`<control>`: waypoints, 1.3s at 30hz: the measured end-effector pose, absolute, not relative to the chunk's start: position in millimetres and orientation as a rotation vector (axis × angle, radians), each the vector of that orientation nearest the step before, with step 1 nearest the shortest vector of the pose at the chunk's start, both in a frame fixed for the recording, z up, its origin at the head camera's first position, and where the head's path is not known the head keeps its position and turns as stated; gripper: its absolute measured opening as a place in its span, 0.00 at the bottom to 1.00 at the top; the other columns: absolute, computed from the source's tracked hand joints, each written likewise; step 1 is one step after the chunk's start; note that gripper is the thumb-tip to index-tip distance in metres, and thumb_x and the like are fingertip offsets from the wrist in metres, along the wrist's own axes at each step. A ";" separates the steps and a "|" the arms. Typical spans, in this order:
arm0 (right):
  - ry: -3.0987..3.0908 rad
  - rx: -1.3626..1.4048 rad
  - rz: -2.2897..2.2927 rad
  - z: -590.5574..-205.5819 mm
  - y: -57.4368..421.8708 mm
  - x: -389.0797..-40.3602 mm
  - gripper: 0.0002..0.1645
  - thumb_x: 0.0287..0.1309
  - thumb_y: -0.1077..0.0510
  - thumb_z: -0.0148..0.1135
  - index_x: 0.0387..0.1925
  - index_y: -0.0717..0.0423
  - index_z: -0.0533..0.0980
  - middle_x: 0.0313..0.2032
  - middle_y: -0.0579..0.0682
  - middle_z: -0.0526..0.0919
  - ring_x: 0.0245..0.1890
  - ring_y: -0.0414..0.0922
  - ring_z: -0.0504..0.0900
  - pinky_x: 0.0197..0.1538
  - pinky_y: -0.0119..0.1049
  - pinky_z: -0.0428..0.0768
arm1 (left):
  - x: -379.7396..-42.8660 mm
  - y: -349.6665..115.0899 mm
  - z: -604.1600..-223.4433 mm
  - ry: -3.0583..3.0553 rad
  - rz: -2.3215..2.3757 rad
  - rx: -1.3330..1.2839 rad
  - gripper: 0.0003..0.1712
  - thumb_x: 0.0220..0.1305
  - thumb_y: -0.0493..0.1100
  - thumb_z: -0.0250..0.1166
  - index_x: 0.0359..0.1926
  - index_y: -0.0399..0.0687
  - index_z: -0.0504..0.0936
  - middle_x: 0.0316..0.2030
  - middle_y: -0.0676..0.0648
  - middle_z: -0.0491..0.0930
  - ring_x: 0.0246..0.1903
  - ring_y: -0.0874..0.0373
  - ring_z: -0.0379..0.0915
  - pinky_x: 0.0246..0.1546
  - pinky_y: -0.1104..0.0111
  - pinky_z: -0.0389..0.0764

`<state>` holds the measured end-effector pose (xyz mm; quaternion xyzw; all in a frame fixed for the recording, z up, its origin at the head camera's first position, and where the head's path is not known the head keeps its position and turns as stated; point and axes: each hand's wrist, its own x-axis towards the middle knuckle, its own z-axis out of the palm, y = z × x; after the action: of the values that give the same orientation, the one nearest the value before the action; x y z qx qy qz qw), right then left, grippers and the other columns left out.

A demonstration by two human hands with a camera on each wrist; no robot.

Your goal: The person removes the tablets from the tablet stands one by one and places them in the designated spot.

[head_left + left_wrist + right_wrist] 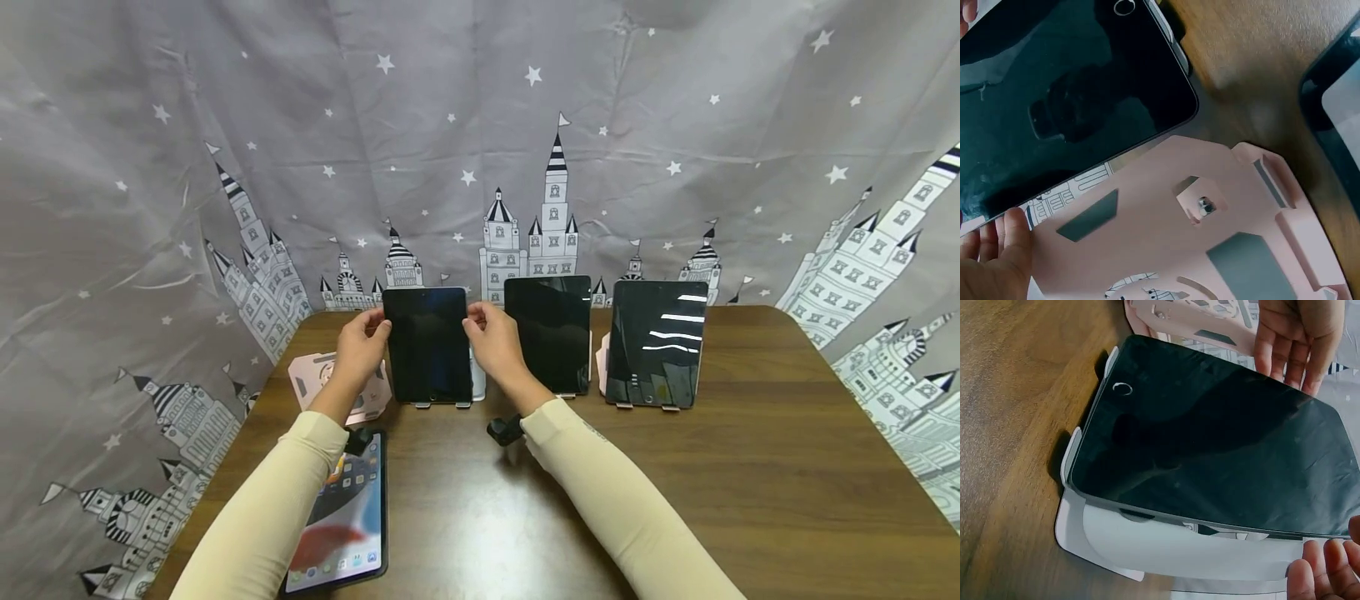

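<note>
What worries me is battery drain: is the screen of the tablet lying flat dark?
No, the flat-lying tablet is lit, showing app icons.

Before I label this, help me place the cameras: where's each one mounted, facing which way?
Head: on the head, facing forward and down at the held tablet; left hand, right hand, sleeves show.
Left wrist: on that wrist, facing the held tablet and pink stand; both hands show partly.
Right wrist: on that wrist, facing the held tablet; both hands show partly.
Wrist views share the held tablet and pink stand.
</note>
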<state>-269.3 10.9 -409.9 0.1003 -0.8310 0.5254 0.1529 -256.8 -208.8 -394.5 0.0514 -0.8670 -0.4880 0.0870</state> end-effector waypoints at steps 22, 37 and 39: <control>-2.267 0.382 1.530 -422.4 9.5 -271.5 0.08 0.63 0.64 0.63 0.44 0.62 0.79 0.36 0.54 0.83 0.35 0.47 0.81 0.42 0.38 0.81 | -251.7 -207.4 -398.1 -2.452 -1.508 0.241 0.14 0.75 0.40 0.55 0.55 0.37 0.77 0.48 0.37 0.78 0.45 0.50 0.73 0.44 0.65 0.77; -2.218 0.382 1.548 -420.7 15.5 -262.7 0.06 0.64 0.64 0.63 0.41 0.62 0.80 0.35 0.54 0.84 0.35 0.47 0.80 0.41 0.40 0.80 | -237.2 -206.0 -396.3 -2.386 -1.650 0.262 0.14 0.73 0.41 0.59 0.53 0.37 0.79 0.49 0.38 0.80 0.40 0.53 0.77 0.41 0.70 0.81; -2.234 0.375 1.551 -419.9 17.4 -259.4 0.05 0.64 0.64 0.63 0.41 0.62 0.80 0.35 0.54 0.84 0.36 0.47 0.80 0.42 0.41 0.80 | -234.0 -205.4 -396.5 -2.381 -1.676 0.237 0.14 0.73 0.40 0.58 0.53 0.36 0.79 0.48 0.38 0.80 0.38 0.54 0.78 0.42 0.67 0.82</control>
<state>-259.4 17.4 -419.9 0.1338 -0.7978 0.5539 0.1970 -234.0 -205.4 -396.5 0.0807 -0.8102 -0.5701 0.1097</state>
